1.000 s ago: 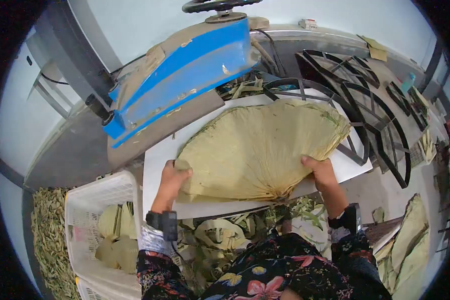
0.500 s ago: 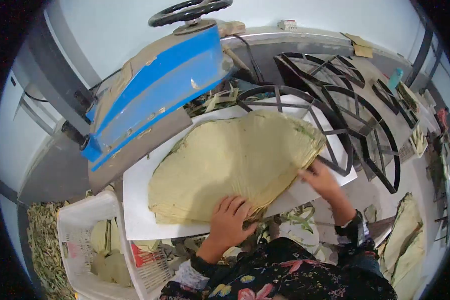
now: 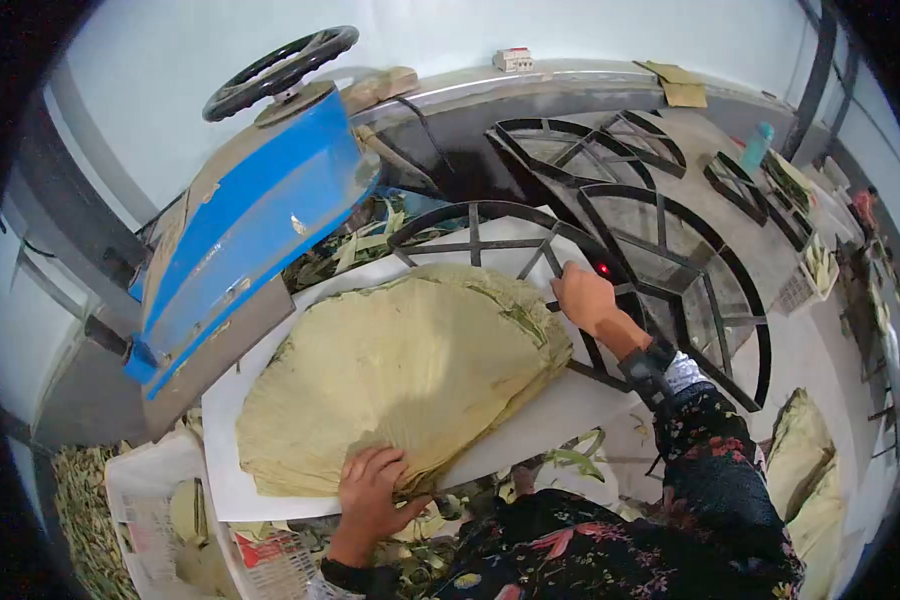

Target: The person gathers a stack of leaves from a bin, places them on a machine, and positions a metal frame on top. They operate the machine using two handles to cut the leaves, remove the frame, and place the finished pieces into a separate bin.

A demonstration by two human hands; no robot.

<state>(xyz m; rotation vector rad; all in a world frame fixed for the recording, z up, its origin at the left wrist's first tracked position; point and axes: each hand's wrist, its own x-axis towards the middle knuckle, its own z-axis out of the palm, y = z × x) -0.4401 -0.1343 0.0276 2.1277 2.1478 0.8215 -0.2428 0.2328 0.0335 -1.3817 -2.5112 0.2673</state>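
A thick stack of pale yellow-green, fan-shaped leaves [image 3: 400, 360] lies on a white board [image 3: 222, 440]. My left hand [image 3: 370, 490] rests on the stack's near edge, fingers laid over the top and thumb apart. Behind and to the right of the leaves, a black fan-shaped metal frame [image 3: 475, 245] with crossbars lies partly on the board. At its right side my right hand [image 3: 588, 300] has its fingers curled at a bar; the fingertips are partly hidden. Part of this frame is hidden by the stack and my hand.
More black metal frames [image 3: 715, 275] lie to the right. A blue machine [image 3: 260, 240] with a black handwheel [image 3: 280, 72] stands at the back left. A white plastic basket [image 3: 160, 530] holds leaf pieces at the lower left, beside heaped scraps [image 3: 85, 500]. Folded leaves [image 3: 805, 480] lie at right.
My right hand has left the stack's right edge and reached up and away to the metal frame. My left hand stays on the near edge. The camera view has shifted.
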